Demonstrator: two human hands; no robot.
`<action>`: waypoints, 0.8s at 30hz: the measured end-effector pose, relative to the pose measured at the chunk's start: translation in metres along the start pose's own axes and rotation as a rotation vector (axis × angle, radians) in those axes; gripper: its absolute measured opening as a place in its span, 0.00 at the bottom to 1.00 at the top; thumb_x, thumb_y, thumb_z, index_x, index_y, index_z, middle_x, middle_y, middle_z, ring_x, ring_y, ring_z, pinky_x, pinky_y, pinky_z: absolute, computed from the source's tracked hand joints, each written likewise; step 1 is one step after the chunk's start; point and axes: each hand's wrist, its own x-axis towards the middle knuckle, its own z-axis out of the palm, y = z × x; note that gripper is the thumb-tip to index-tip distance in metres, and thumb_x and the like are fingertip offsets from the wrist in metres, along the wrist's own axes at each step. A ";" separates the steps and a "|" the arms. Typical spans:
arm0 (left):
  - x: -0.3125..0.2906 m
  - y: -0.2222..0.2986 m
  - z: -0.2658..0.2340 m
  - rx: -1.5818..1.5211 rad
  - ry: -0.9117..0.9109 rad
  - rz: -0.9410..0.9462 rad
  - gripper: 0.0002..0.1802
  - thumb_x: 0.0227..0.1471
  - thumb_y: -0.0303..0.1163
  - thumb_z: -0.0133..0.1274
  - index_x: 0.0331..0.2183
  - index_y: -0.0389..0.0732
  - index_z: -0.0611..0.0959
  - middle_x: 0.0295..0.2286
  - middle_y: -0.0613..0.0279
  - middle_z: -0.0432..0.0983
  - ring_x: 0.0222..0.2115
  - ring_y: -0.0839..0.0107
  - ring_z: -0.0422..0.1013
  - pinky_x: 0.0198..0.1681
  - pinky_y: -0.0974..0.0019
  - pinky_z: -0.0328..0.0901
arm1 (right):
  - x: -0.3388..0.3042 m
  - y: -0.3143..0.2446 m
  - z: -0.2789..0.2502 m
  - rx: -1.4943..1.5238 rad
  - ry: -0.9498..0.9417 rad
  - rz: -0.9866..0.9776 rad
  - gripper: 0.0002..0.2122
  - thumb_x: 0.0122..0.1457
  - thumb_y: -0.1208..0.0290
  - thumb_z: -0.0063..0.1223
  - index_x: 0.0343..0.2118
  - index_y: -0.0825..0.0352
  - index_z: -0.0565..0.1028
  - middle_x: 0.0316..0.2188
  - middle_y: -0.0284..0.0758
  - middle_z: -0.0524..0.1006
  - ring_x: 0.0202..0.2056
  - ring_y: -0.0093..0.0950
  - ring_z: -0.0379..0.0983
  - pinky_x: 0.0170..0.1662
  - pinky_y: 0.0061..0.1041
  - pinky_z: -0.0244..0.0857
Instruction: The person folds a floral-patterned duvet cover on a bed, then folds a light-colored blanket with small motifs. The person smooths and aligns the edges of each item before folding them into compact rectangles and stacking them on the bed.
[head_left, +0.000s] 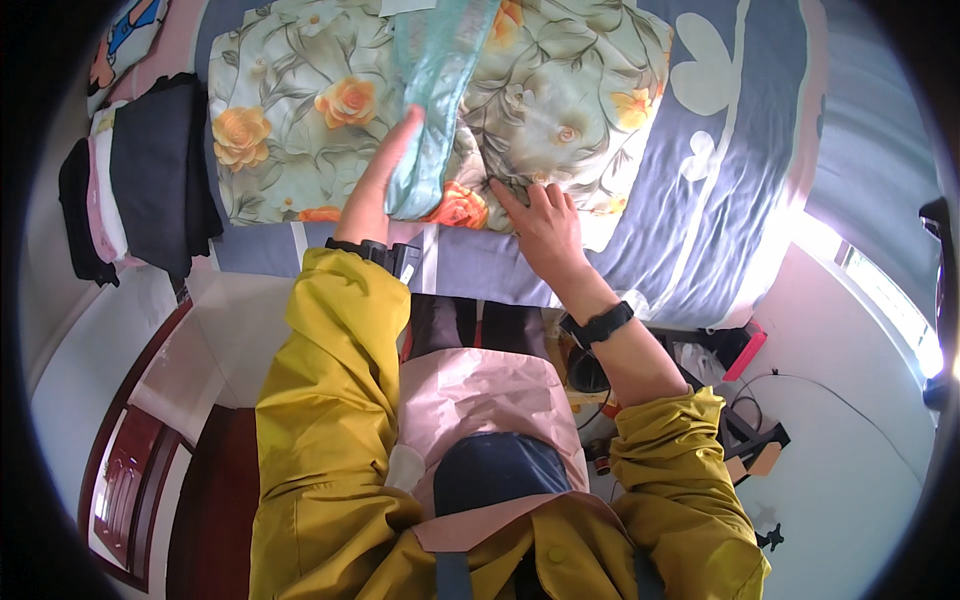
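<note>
Head: cloth (575,115) under R fingers (509,203)

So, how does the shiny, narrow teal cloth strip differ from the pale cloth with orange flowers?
The teal strip is narrow; the flowered cloth spreads wide on both sides. The strip looks nearly plain, while the flowered cloth is boldly patterned. The left hand touches the strip; the right hand touches the flowered cloth. Both are creased fabric.
</note>
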 end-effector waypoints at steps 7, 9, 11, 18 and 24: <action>-0.002 -0.004 0.047 1.067 0.548 0.127 0.17 0.35 0.33 0.51 0.30 0.31 0.77 0.26 0.37 0.72 0.33 0.47 0.69 0.36 0.57 0.65 | 0.002 -0.003 -0.007 0.128 -0.104 0.043 0.24 0.44 0.70 0.54 0.49 0.54 0.66 0.31 0.35 0.65 0.35 0.34 0.61 0.41 0.33 0.58; -0.001 -0.001 0.029 0.965 0.648 0.218 0.16 0.35 0.33 0.50 0.28 0.32 0.77 0.25 0.39 0.72 0.31 0.46 0.70 0.34 0.57 0.65 | 0.002 -0.003 -0.015 0.256 -0.045 0.028 0.21 0.44 0.68 0.54 0.45 0.57 0.69 0.32 0.35 0.66 0.36 0.35 0.63 0.41 0.34 0.59; -0.012 0.010 0.004 0.840 0.704 0.292 0.15 0.36 0.33 0.50 0.27 0.31 0.77 0.23 0.39 0.72 0.29 0.46 0.70 0.32 0.56 0.64 | 0.000 0.000 -0.014 0.257 -0.027 0.021 0.22 0.45 0.67 0.55 0.47 0.60 0.67 0.37 0.38 0.65 0.39 0.37 0.61 0.44 0.34 0.57; -0.078 0.075 -0.126 0.943 0.953 0.280 0.15 0.36 0.32 0.50 0.29 0.32 0.77 0.20 0.49 0.74 0.23 0.60 0.72 0.28 0.63 0.64 | 0.031 0.001 -0.005 0.152 0.032 0.017 0.24 0.46 0.69 0.53 0.49 0.62 0.65 0.46 0.38 0.61 0.47 0.38 0.57 0.50 0.36 0.54; -0.090 0.094 -0.199 0.919 1.065 0.312 0.17 0.36 0.33 0.51 0.31 0.32 0.77 0.22 0.48 0.75 0.25 0.59 0.73 0.30 0.63 0.64 | 0.066 -0.050 0.004 0.161 -0.128 -0.002 0.25 0.46 0.69 0.52 0.50 0.63 0.64 0.51 0.38 0.59 0.52 0.38 0.53 0.55 0.34 0.49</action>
